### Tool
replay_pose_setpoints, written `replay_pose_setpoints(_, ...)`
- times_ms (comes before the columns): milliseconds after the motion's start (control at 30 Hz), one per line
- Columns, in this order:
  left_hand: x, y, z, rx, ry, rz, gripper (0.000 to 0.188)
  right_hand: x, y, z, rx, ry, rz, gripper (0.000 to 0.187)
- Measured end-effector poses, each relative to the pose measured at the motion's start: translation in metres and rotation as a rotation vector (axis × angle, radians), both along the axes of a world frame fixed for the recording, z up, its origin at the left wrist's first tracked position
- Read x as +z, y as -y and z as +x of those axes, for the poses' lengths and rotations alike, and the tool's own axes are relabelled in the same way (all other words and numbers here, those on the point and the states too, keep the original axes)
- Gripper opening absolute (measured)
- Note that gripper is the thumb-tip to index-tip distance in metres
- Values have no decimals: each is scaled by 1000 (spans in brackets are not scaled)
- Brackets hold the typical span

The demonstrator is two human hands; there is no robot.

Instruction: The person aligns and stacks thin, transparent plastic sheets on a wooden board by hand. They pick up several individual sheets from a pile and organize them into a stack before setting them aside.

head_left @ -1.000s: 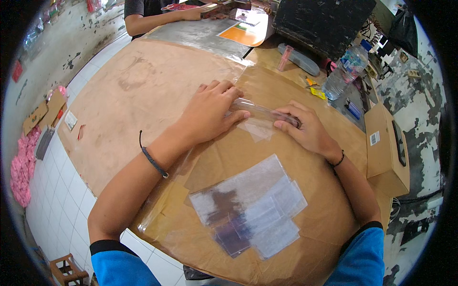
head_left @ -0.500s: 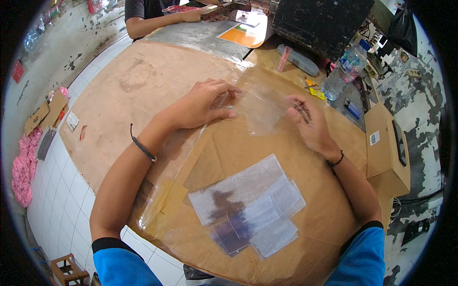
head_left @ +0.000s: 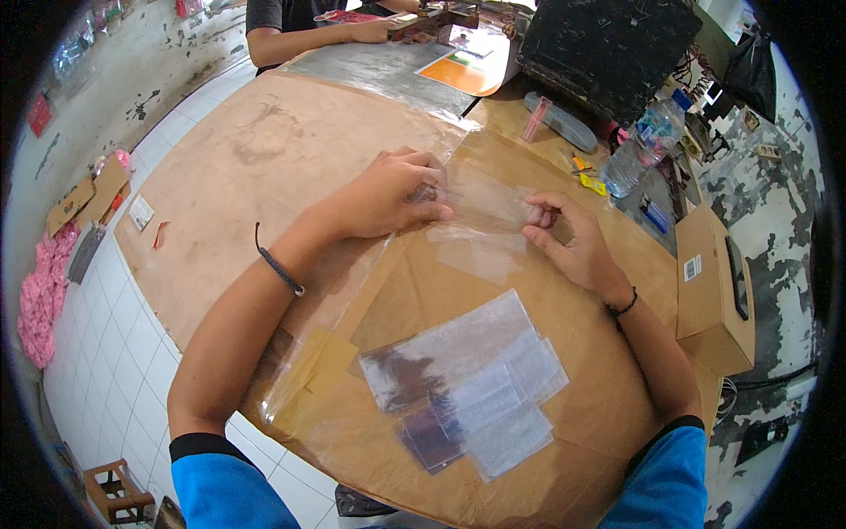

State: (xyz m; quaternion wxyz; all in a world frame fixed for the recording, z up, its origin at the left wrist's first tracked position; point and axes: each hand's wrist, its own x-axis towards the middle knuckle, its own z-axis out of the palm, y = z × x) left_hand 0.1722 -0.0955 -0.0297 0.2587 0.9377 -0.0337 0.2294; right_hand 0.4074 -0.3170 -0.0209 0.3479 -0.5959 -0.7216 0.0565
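Over the far part of the brown-covered tabletop, a clear plastic sheet [head_left: 490, 199] stretches between my two hands. My left hand [head_left: 392, 196] is closed on its left side, thumb and fingers drawn together. At its right edge, my right hand [head_left: 575, 245] pinches the film between thumb and curled fingers. Glare and transparency make the sheet's exact outline hard to tell. Just below it, another pale clear piece [head_left: 476, 257] lies on the brown paper [head_left: 608, 370]. Nearer to me rests an overlapping group of clear plastic pieces [head_left: 467, 379], apart from both hands.
Across the table, a person's arm [head_left: 317, 44] works by a metal surface holding an orange-and-white sheet [head_left: 476, 75]. To the right stand a black box [head_left: 608, 53], a water bottle [head_left: 639, 154] and a cardboard box [head_left: 716, 291]. A wooden stool [head_left: 119, 494] is at lower left.
My right hand has closed from loose, blurred fingers into a pinch at the sheet's edge. My left fingers have curled in more, and the sheet is bunched narrower. The view has shifted slightly.
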Motion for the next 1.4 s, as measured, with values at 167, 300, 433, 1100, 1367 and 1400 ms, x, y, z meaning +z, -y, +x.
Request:
replay_pose_setpoints(167, 1, 6, -1, 126, -80, 17, 29, 2, 0, -9, -91, -265, -48, 36)
replay_pose_setpoints(300, -2, 5, -2, 106, -66, 51, 34, 1, 0, -5, -132, -184, -84, 26)
replay_pose_setpoints(433, 3, 7, -3, 79, -88, 52, 36, 7, 0, -3, -128, -64, -118, 16)
replay_pose_setpoints(1100, 9, 4, -8, 87, -268, -424, 58, 3, -6, -2, -120, 100, -102, 17)
replay_pose_setpoints(1367, 8, 6, -6, 73, -216, -387, 63, 1, -6, 0, -119, 112, -91, 18)
replay_pose_setpoints(1400, 5, 5, -6, 75, -197, -315, 63, 1, -6, 0, -117, 109, -94, 18)
